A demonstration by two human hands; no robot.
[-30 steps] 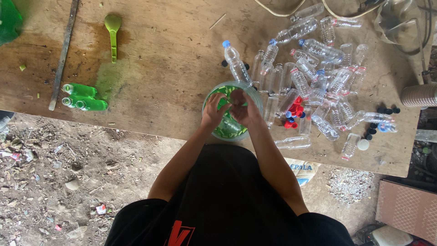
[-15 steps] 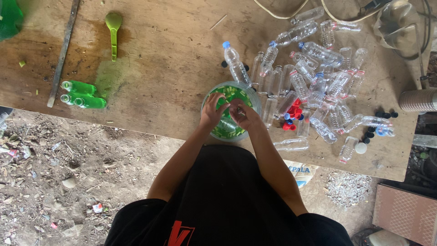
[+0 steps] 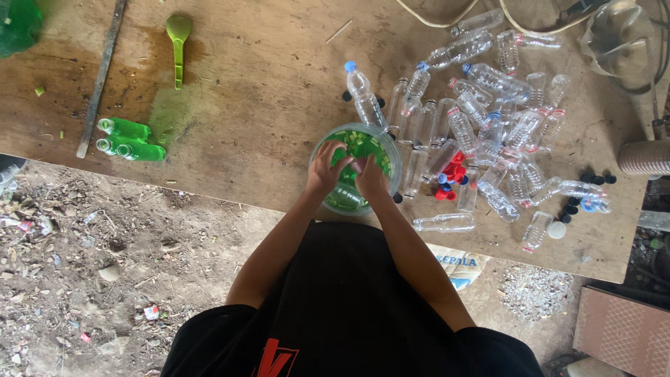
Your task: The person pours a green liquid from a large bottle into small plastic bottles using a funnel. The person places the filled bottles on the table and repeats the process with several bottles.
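Observation:
A clear round bowl holding green liquid and green pieces stands near the table's front edge. Both of my hands are over and partly inside it. My left hand rests at the bowl's left rim with its fingers curled inward. Close beside it, my right hand has its fingers bent down toward the green contents. The fingertips meet in the middle, and whatever lies between them is hidden. A clear empty bottle with a blue cap lies just behind the bowl.
Several clear empty bottles are heaped on the wooden table to the right, with red and blue caps and black caps. Three green-filled bottles, a green spoon and a metal rod lie left.
My hands stay in the bowl, and only the fingers shift a little. Nothing else on the table has moved.

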